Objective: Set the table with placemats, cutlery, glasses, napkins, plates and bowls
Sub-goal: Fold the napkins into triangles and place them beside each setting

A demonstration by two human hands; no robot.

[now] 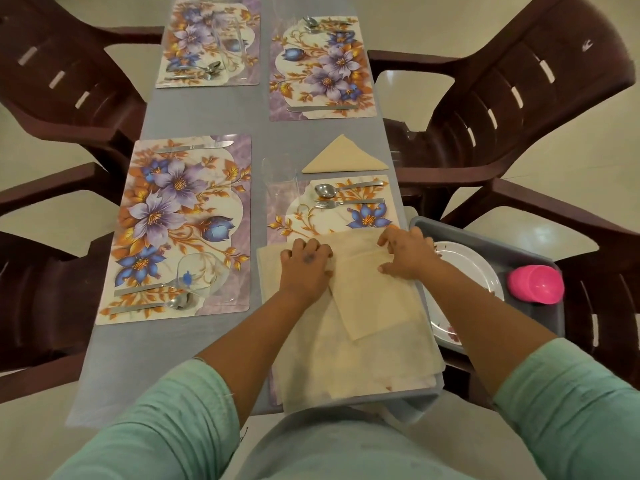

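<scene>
1. My left hand (pixel 304 263) presses flat on the stack of beige napkins (pixel 353 355). My right hand (pixel 407 252) pinches the far edge of the top napkin (pixel 372 289), which lies half-folded on the near right placemat (pixel 341 221).
2. If my left hand lifts early, I judge the fold may spring open or come out crooked.
3. The stack overhangs the table's right edge toward the grey tub (pixel 540 315); a tug could drag it off.
4. A clear glass (pixel 280 174) stands just beyond the placemat; a sweeping sleeve could tip it.
5. The napkins hide most of this placemat; I cannot tell whether a knife lies underneath.
6. The plates (pixel 465 271) are partly covered, so their number is unclear.
</scene>
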